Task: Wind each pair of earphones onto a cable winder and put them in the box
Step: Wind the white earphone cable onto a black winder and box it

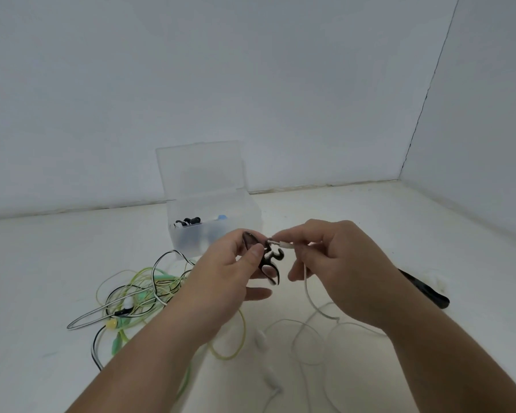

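both hands meet mid-frame, just in front of the box. left hand (pixel 230 272) has a black winder (pixel 270 259) pinched btwn thumb and forefinger, thumb pad pressed on its near side, the other fingers loosely curled below. right hand (pixel 340 263) pinches the plug (pixel 280 243) of a white cable (pixel 306 289) with thumb and forefinger tips, plug tip touching the top of the winder; the remaining fingers are half bent and hold nothing. can't tell if any cable is wrapped on the winder yet – some white shows against the black, too small to read.

from the right hand the white cable drops straight down to the table (pixel 370 210), then loops loosely across the lower middle of the frame, its earbuds (pixel 261 339) lying flat btwn the two forearms.

the box (pixel 251 213) – clear plastic – sits centre frame behind the hands, lid (pixel 201 171) standing open and upright. inside, at its left end, a black wound pair (pixel 186 221); a blue bit (pixel 221 217) shows further right.

lower left of the frame: a tangle (pixel 137 293) of green, yellow and black-and-white cables, unwound, on the table, partly under the left forearm.

right of the frame, a black stick (pixel 426 292) lies on the table, its near end hidden behind the right wrist.
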Tool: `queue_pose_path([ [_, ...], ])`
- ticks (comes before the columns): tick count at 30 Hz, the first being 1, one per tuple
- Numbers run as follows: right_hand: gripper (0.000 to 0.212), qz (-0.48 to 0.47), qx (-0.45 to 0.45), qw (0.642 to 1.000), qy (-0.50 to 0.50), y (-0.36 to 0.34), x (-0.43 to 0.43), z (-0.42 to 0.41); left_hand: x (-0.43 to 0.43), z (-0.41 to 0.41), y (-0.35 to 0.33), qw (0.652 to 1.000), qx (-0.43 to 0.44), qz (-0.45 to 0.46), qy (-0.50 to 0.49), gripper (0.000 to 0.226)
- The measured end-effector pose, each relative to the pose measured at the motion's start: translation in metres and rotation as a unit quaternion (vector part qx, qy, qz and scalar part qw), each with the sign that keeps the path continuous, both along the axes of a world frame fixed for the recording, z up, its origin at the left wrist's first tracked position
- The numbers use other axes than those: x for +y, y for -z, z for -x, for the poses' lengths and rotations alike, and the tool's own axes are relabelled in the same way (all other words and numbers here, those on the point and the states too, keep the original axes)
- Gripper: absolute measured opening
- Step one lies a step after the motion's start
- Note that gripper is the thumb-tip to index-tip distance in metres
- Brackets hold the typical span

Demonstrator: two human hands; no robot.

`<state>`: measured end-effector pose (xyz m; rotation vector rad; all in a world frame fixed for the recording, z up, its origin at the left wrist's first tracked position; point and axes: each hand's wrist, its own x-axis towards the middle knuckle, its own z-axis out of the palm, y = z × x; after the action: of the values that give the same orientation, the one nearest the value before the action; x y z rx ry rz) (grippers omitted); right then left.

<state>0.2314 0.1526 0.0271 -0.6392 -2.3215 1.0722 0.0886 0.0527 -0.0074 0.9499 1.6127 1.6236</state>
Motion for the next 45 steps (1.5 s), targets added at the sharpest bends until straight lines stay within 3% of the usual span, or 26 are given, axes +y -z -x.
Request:
queue_pose_path([
  [5, 0.021, 0.022, 0.026, 0.999, 0.004, -0.005, 0.004, -0.005, -0.001, 0.0, -0.001, 0.998, -0.047, -0.024, 0.025, 0.018],
  [11, 0.018, 0.033, 0.059, 0.998, 0.013, -0.001, 0.006, -0.002, -0.004, 0.002, -0.005, 0.993, -0.085, -0.07, 0.043, 0.032],
  [18, 0.012, 0.114, 0.086, 0.99, 0.012, -0.003, 0.007, -0.004, -0.004, -0.003, -0.006, 0.991, -0.078, -0.083, 0.064, 0.032],
  [24, 0.012, 0.183, 0.122, 0.975, 0.011, -0.002, 0.008, -0.004, -0.005, -0.003, -0.008, 0.988, -0.076, -0.095, 0.096, 0.047],
  [28, 0.009, 0.239, 0.093, 0.966, 0.016, -0.001, 0.01, -0.005, -0.006, -0.004, -0.006, 0.987, -0.053, -0.085, 0.124, 0.063],
  [31, 0.006, 0.267, 0.079, 0.96, 0.006, 0.0, 0.01, -0.004, -0.006, -0.004, -0.008, 0.988, -0.048, -0.079, 0.123, 0.058],
  [35, 0.01, 0.292, 0.09, 0.952, -0.018, -0.001, 0.008, -0.003, -0.006, -0.003, -0.011, 0.988, -0.061, -0.094, 0.11, 0.029],
  [45, 0.011, 0.266, 0.076, 0.96, -0.031, -0.001, 0.007, -0.003, -0.01, -0.001, -0.014, 0.985, -0.087, -0.095, 0.112, 0.032],
])
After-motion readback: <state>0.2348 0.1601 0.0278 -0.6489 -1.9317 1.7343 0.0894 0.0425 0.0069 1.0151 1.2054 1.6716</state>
